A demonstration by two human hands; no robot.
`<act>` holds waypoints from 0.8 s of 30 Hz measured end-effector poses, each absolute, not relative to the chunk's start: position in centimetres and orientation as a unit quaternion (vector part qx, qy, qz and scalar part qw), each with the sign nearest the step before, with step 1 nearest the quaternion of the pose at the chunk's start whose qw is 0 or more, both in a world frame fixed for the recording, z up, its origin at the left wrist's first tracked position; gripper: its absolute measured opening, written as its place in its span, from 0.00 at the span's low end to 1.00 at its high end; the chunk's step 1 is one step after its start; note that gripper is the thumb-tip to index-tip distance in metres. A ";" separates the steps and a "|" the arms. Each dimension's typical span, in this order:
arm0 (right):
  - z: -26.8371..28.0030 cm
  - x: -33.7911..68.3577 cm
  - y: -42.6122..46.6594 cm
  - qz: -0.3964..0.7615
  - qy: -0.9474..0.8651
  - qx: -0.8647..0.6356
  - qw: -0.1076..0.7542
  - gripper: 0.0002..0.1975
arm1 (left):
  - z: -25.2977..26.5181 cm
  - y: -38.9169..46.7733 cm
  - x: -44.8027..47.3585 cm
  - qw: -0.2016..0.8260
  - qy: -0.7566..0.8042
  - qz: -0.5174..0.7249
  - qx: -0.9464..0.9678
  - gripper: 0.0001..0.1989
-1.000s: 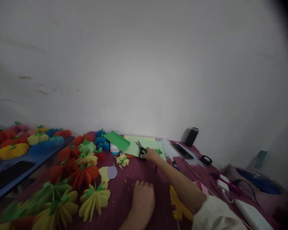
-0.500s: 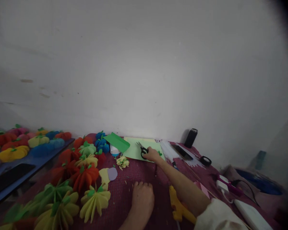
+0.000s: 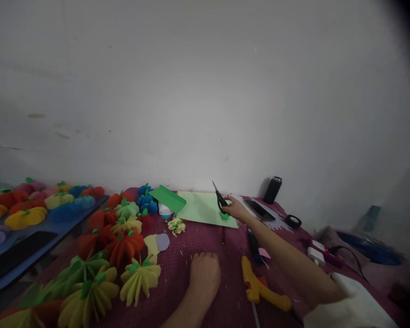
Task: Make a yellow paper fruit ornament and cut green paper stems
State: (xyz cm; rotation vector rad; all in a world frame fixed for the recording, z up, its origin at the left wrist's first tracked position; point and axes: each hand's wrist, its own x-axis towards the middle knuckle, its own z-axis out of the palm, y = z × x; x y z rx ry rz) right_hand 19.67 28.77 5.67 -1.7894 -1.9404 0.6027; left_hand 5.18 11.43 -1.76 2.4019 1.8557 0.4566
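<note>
My right hand (image 3: 236, 209) is closed round the black handles of a pair of scissors (image 3: 219, 197). Their blades point up and to the left, nearly together, over a pale green sheet (image 3: 200, 207). Small green cut pieces (image 3: 224, 216) lie on the sheet just under that hand. My left hand (image 3: 206, 273) rests on the dark red table cover (image 3: 177, 282) with its fingers curled in; the palm side is hidden. A brighter green sheet (image 3: 167, 199) leans at the pale sheet's left end, above a heap of paper scraps (image 3: 176, 226).
Folded paper pumpkins (image 3: 141, 278) in several colours crowd the left side. A yellow glue gun (image 3: 259, 287) lies below my right forearm. Farther right are a phone (image 3: 260, 210), a black can (image 3: 272, 190), a black tape roll (image 3: 293, 221) and a purple power strip (image 3: 331, 256).
My right hand has moved right and slightly up with the scissors. The scissor blades, spread before, are now nearly together. My left hand stays put on the table.
</note>
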 end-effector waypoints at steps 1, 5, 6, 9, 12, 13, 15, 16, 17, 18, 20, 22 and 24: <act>5.9 20.0 28.5 0.225 -0.702 -0.642 0.212 0.15 | -1.7 11.4 5.2 0.035 0.604 0.148 0.783 0.12; 6.2 20.8 26.8 0.263 -0.720 -0.614 0.189 0.17 | -1.4 11.2 5.2 0.028 0.597 0.140 0.790 0.13; 6.1 20.9 26.2 0.274 -0.727 -0.603 0.182 0.19 | -1.4 11.2 5.2 0.027 0.592 0.137 0.794 0.14; 5.6 21.1 24.5 0.309 -0.748 -0.564 0.163 0.26 | -1.4 11.0 5.2 0.025 0.568 0.133 0.812 0.14; 5.1 21.2 23.0 0.345 -0.765 -0.525 0.139 0.28 | -1.4 10.8 5.2 0.022 0.546 0.130 0.827 0.15; 5.0 21.2 22.6 0.355 -0.770 -0.514 0.129 0.29 | -1.3 10.7 5.2 0.022 0.535 0.128 0.834 0.15; 4.8 21.1 22.0 0.369 -0.778 -0.497 0.111 0.29 | -1.2 10.3 5.2 0.022 0.506 0.124 0.853 0.15; 4.8 21.1 21.8 0.373 -0.780 -0.491 0.104 0.28 | -1.1 10.1 5.2 0.022 0.487 0.122 0.864 0.15; 4.8 21.0 21.6 0.374 -0.782 -0.488 0.099 0.28 | -1.1 9.9 5.3 0.022 0.469 0.120 0.875 0.15; 4.8 20.9 21.5 0.374 -0.784 -0.486 0.095 0.27 | -1.0 9.8 5.3 0.022 0.452 0.118 0.884 0.14; 4.9 20.8 21.3 0.368 -0.788 -0.485 0.091 0.26 | -1.1 9.6 5.4 0.021 0.430 0.118 0.895 0.15; 4.9 20.6 21.2 0.358 -0.791 -0.489 0.089 0.25 | -1.2 9.7 5.4 0.017 0.428 0.121 0.895 0.15; 4.5 20.3 21.2 0.345 -0.794 -0.493 0.085 0.24 | -1.4 9.8 5.3 0.014 0.435 0.124 0.892 0.15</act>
